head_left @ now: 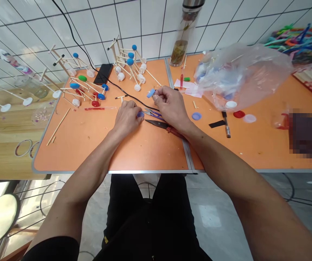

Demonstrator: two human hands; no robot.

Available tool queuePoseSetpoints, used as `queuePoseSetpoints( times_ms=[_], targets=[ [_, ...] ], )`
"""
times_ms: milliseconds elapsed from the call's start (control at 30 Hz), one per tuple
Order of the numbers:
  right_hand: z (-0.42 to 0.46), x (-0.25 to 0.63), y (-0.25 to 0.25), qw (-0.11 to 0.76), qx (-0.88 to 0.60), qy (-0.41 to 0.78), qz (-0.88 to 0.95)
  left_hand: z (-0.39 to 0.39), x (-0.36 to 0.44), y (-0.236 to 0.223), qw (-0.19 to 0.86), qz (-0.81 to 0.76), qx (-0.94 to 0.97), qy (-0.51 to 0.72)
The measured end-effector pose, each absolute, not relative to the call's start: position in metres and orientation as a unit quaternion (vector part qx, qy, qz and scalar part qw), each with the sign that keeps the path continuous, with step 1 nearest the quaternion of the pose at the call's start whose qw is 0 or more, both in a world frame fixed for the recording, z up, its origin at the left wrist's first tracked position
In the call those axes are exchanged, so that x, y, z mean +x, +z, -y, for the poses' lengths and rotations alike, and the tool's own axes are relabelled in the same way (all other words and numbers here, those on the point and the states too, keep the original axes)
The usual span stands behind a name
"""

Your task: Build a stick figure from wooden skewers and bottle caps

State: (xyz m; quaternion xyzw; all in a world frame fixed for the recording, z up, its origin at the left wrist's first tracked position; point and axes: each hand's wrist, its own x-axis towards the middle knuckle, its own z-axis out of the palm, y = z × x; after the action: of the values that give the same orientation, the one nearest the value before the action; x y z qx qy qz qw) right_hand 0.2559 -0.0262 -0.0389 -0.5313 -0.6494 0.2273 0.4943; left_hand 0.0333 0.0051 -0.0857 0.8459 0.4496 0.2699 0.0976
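Note:
My left hand (pixel 127 117) rests over the orange tabletop (pixel 91 152), its fingers pinching a blue bottle cap (pixel 140 114). A thin wooden stick (pixel 121 97) pokes out beyond those fingers, though its link to the hand is partly hidden. My right hand (pixel 171 107) sits just to the right, its fingertips at a light blue piece (pixel 151 93). Directly below lie purple-handled thread snips (pixel 153 114) and black-bladed shears with red handles (pixel 164 127), touching neither hand clearly.
Stick models with blue and white caps (pixel 129 69) stand at the back left, near a black phone (pixel 103 73). A black cable (pixel 112 84) crosses the table. A clear plastic bag (pixel 240 76), loose caps, a glass bottle (pixel 185 40) and colored pipe cleaners (pixel 299 45) lie right and behind.

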Motion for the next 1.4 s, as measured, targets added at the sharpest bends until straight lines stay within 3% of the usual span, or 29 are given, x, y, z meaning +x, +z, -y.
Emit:
queuePoseSetpoints(
  times_ms=[167,300,500,800,1400],
  targets=[
    [0.027,0.254,-0.04,0.493,-0.527,0.235,0.651,-0.006,0.035,-0.072,0.106,-0.463,0.818,0.325],
    [0.03,0.252,-0.04,0.492,-0.514,0.224,0.666,-0.003,0.038,-0.059,0.173,-0.451,0.75,0.452],
    [0.034,0.251,-0.038,0.479,-0.489,0.22,0.695,-0.002,0.045,-0.055,0.27,-0.427,0.687,0.522],
    [0.035,0.249,-0.039,0.485,-0.451,0.224,0.715,-0.003,0.042,-0.054,0.357,-0.385,0.667,0.529],
    [0.035,0.251,-0.041,0.478,-0.478,0.199,0.709,0.007,0.039,-0.041,0.4,-0.324,0.727,0.455]
  ],
)
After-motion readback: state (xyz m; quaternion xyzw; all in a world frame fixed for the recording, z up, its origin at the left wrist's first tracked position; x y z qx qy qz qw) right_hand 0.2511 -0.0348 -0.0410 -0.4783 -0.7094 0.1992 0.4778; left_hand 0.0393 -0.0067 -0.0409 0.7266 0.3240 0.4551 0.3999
